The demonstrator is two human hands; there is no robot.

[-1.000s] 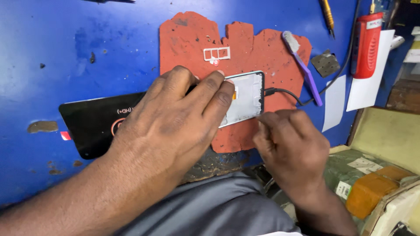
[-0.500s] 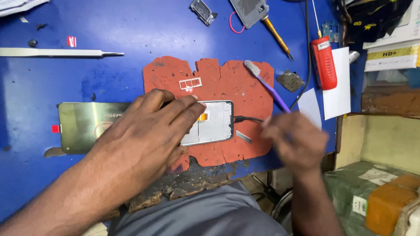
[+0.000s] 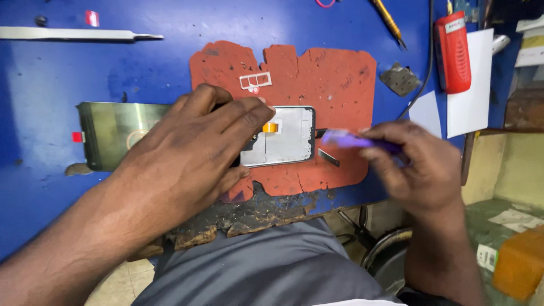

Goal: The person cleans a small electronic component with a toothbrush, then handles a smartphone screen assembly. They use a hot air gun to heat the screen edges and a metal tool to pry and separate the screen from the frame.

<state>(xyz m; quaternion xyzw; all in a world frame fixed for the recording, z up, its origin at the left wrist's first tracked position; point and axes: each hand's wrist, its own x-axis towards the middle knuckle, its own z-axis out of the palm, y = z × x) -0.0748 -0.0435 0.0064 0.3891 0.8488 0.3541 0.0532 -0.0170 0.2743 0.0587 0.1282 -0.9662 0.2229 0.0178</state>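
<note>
Opened phone (image 3: 286, 136), inner side up, silver plate and small orange flex tab (image 3: 270, 127) showing, lying flat near the middle of a worn red work mat (image 3: 334, 73). Pinned at its left half under the left hand (image 3: 192, 153), fingers spread wide and pressed flat. Right hand (image 3: 416, 164) closed on a purple plastic tool (image 3: 345, 139), blurred, tip just beside the phone's right edge. Judged as tool work at that edge, with the body held steady. Next move likely calls for firm downward hold from the left and a light, well-aimed tip, clear of the flex tab.

Small dark metal strip (image 3: 328, 157) loose on the mat just below the tool. White card tray (image 3: 255, 81) above the phone.

Mat on a blue bench (image 3: 68, 79), front edge chipped and blackened. Dark glossy panel (image 3: 110, 136) to the left, partly under the wrist. Long metal pry tool (image 3: 73, 34) at the far left, grey metal plate (image 3: 399, 79), red oblong device (image 3: 453, 51) and white paper (image 3: 467, 90) to the right. Boxes and clutter past the bench edge, too blurred to tell.
</note>
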